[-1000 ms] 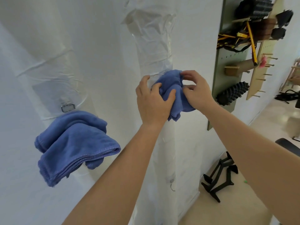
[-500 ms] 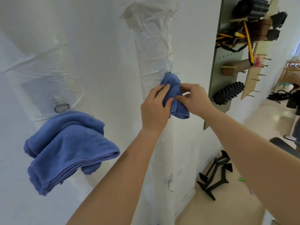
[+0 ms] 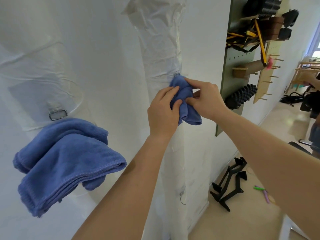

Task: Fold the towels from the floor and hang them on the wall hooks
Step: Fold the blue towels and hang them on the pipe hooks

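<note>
both hands meet on a small blue towel [image 3: 191, 116] bunched against a white plastic-wrapped wall [image 3: 107, 49], about the middle of the scene. the towel's top corner sits right at a small metal hook [image 3: 177, 74]; whether it is caught on the hook cannot be told. the rest of the towel hangs down in loose folds between the two palms.

the left hand [image 3: 162, 110] grips the towel's left side, fingers curled over the cloth and thumb pressed on its front. the right hand [image 3: 206, 99] pinches the right side, forefinger laid along the upper folds and thumb tucked in lower down.

further left and lower, a second blue towel [image 3: 65, 163], folded in several layers, juts out from the wall just below a metal ring [image 3: 58, 114]. what carries it is hidden.

on the right, a green pegboard [image 3: 230, 80] carries a black knobbly roller [image 3: 240, 97] and yellow and black straps [image 3: 242, 38]. below it, black stands [image 3: 228, 186] lie on the beige floor [image 3: 285, 122], with a green and a pink pen [image 3: 259, 188] near them.
</note>
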`<act>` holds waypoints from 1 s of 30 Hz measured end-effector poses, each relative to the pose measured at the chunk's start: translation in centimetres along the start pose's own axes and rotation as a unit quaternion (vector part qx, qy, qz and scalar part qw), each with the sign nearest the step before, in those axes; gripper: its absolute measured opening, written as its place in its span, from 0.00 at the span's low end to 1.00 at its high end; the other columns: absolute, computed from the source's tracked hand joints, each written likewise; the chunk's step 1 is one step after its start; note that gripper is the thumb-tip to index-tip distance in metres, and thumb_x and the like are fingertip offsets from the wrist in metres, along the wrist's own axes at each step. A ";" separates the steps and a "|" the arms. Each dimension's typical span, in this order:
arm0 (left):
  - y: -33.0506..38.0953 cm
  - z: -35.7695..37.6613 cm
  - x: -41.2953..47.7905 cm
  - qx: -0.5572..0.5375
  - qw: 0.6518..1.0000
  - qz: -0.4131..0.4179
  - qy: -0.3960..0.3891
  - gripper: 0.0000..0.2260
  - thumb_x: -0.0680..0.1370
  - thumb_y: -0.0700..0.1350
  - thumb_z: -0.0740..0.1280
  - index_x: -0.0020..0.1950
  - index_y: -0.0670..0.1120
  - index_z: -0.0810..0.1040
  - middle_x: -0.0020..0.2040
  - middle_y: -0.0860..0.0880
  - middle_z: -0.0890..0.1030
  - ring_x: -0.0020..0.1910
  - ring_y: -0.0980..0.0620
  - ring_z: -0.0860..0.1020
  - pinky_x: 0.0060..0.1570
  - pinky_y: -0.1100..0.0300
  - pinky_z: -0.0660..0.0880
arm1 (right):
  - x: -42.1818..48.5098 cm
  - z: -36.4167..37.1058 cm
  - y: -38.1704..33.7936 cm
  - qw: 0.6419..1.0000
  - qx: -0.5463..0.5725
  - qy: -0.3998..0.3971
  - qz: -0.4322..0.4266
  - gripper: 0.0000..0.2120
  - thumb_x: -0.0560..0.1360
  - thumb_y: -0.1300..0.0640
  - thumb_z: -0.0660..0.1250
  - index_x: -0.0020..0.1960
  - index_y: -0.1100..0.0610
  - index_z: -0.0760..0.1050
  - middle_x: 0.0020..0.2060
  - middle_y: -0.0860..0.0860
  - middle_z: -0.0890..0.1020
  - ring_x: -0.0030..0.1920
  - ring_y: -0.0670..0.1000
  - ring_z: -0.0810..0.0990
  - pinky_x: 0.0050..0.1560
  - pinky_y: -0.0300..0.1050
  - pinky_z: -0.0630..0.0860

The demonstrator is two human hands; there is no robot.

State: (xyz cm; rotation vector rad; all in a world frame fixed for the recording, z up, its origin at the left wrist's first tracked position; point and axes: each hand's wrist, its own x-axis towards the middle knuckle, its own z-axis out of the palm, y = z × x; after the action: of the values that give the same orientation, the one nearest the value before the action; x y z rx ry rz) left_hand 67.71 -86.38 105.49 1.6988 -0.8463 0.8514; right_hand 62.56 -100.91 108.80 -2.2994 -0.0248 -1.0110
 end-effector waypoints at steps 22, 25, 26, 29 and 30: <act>-0.5 -0.2 1.2 -0.026 0.999 -0.038 -0.022 0.12 0.71 0.40 0.73 0.52 0.51 0.84 0.50 0.55 0.81 0.45 0.59 0.78 0.47 0.67 0.75 | -0.3 1.3 1.4 0.996 0.055 0.029 0.069 0.14 0.73 0.60 0.70 0.58 0.51 0.81 0.42 0.48 0.84 0.36 0.44 0.81 0.39 0.32 0.77; 0.0 -0.2 0.8 -0.027 0.999 -0.038 -0.029 0.13 0.72 0.39 0.72 0.55 0.49 0.82 0.53 0.53 0.80 0.48 0.59 0.78 0.50 0.70 0.73 | -0.9 1.1 0.2 0.997 0.039 0.017 0.068 0.14 0.75 0.61 0.68 0.60 0.53 0.80 0.43 0.47 0.82 0.37 0.41 0.79 0.38 0.31 0.73; 0.4 -0.3 0.6 -0.022 0.998 -0.040 -0.039 0.14 0.73 0.39 0.71 0.57 0.48 0.81 0.55 0.53 0.79 0.49 0.58 0.77 0.51 0.71 0.73 | -1.1 0.8 -0.2 0.997 0.032 0.002 0.069 0.15 0.75 0.61 0.67 0.62 0.53 0.79 0.44 0.47 0.82 0.38 0.41 0.79 0.40 0.33 0.72; 1.5 -0.5 0.1 0.012 0.996 -0.052 -0.067 0.16 0.76 0.42 0.68 0.65 0.50 0.78 0.62 0.53 0.76 0.58 0.57 0.75 0.54 0.70 0.71 | -1.6 -0.4 -1.7 0.993 0.040 -0.054 0.099 0.20 0.77 0.60 0.66 0.68 0.52 0.74 0.51 0.48 0.79 0.46 0.48 0.78 0.48 0.38 0.71; 1.9 -0.6 -0.1 0.025 0.996 -0.055 -0.072 0.17 0.77 0.44 0.68 0.67 0.50 0.77 0.65 0.54 0.75 0.61 0.57 0.74 0.56 0.70 0.69 | -1.8 -0.9 -2.2 0.990 0.050 -0.068 0.110 0.21 0.77 0.60 0.66 0.69 0.52 0.73 0.52 0.48 0.79 0.50 0.49 0.78 0.51 0.39 0.70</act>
State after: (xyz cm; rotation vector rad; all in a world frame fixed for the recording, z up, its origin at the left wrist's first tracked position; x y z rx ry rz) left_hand 65.95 -86.23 106.42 1.8510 -0.8253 0.6867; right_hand 60.17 -99.24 109.24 -2.2180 0.1182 -0.7242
